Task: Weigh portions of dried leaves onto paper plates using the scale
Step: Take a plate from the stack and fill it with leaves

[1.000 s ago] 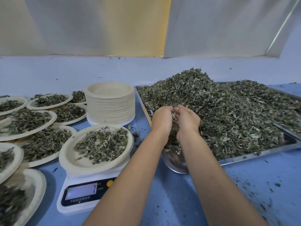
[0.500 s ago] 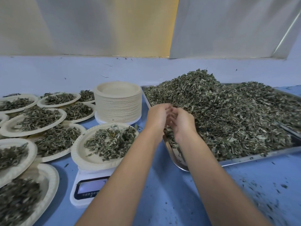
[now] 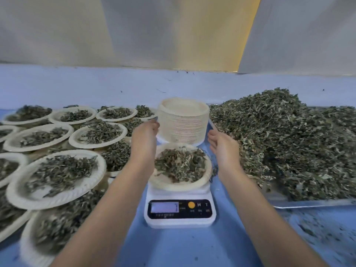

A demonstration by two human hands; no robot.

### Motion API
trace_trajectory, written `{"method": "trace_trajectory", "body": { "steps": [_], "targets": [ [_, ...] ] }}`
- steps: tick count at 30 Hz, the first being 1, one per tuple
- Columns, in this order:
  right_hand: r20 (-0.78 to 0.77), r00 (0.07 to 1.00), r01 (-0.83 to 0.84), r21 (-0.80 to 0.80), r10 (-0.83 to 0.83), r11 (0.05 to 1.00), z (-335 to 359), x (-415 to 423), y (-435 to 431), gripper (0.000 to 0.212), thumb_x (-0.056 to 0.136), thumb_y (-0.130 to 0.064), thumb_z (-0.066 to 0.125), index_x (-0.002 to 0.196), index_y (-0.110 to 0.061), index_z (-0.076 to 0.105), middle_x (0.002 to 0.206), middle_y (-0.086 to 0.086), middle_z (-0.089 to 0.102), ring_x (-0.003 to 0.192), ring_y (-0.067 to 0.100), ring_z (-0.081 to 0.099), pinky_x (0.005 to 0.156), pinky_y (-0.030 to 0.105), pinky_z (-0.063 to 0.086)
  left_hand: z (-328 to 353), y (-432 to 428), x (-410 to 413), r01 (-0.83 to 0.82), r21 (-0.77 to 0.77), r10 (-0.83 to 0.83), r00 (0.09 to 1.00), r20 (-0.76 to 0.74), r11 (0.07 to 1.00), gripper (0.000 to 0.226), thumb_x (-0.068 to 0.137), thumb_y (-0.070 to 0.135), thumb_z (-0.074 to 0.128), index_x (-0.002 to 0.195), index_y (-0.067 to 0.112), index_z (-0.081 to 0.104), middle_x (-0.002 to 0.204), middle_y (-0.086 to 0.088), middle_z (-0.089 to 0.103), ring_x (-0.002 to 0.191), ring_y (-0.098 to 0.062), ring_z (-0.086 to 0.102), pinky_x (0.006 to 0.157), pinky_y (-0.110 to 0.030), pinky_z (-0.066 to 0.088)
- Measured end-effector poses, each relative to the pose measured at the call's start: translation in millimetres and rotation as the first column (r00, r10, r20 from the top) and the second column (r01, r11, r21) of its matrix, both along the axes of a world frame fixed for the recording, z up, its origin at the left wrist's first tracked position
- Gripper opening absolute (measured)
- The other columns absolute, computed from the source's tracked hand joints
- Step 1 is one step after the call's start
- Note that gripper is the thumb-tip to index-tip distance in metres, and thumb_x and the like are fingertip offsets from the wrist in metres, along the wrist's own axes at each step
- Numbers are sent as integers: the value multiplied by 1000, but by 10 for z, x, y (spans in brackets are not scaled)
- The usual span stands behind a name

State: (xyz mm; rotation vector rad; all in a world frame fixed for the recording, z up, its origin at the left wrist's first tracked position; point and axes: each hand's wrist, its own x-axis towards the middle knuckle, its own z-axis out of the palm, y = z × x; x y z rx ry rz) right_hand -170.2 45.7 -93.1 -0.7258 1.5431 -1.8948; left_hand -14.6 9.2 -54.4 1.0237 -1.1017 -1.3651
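Observation:
A white digital scale (image 3: 180, 211) stands on the blue table, carrying a paper plate (image 3: 205, 177) heaped with dried leaves (image 3: 179, 163). My left hand (image 3: 144, 140) hovers at the plate's far left side, fingers relaxed and reaching up beside a stack of unused paper plates (image 3: 183, 120). At the plate's far right side, my right hand (image 3: 221, 146) is open, its fingers pointing toward the stack's base. Neither hand holds anything. A large pile of dried leaves (image 3: 279, 143) fills a metal tray (image 3: 312, 204) to the right.
Several filled paper plates (image 3: 57, 176) crowd the table to the left of the scale, some overlapping. Leaf crumbs litter the blue table (image 3: 192, 251) at the front right. A wall runs along the back.
Both hands left the leaf pile on the tray and moved left, now spread apart on either side of the plate on the scale. The view has swung left.

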Motion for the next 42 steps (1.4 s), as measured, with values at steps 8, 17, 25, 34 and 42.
{"method": "trace_trajectory", "body": {
  "steps": [8,17,25,34,42],
  "targets": [
    [-21,999,-44,76,45,996,-134,18,-25,26,94,-11,51,118,-9,63,117,6,64,111,18,59,92,27,43,-330,-132,248,-117,116,106,989,101,986,15,100,18,37,89,22,48,103,6,51,100,-12,42,88,-28,27],
    [-40,995,-90,62,93,994,-145,63,1,30,94,-7,47,119,-9,63,115,5,65,108,17,60,96,26,43,-406,-105,201,-89,116,81,994,77,989,38,97,13,40,133,11,51,117,1,54,111,-16,50,96,-32,37],
    [-5,996,-89,-10,88,996,-15,115,-19,30,93,-4,46,116,-8,64,114,5,67,108,15,62,100,28,45,-341,-141,265,-123,167,107,989,101,978,38,88,-4,54,125,2,55,118,-14,60,112,-32,55,101,-48,43],
    [54,981,-188,-18,188,982,321,405,-294,26,90,-2,49,108,-7,67,107,7,69,102,15,64,93,31,49,-94,-427,653,-153,255,141,988,65,955,26,85,-12,56,103,6,61,112,-21,62,103,-38,60,93,-49,49],
    [111,884,-467,166,454,869,446,852,-476,13,93,-9,50,86,-6,61,76,10,64,61,19,65,64,32,57,120,-702,1103,-418,249,433,901,-5,874,18,89,-9,51,89,7,59,95,-10,61,100,-29,58,83,-36,48]
  ]
}}
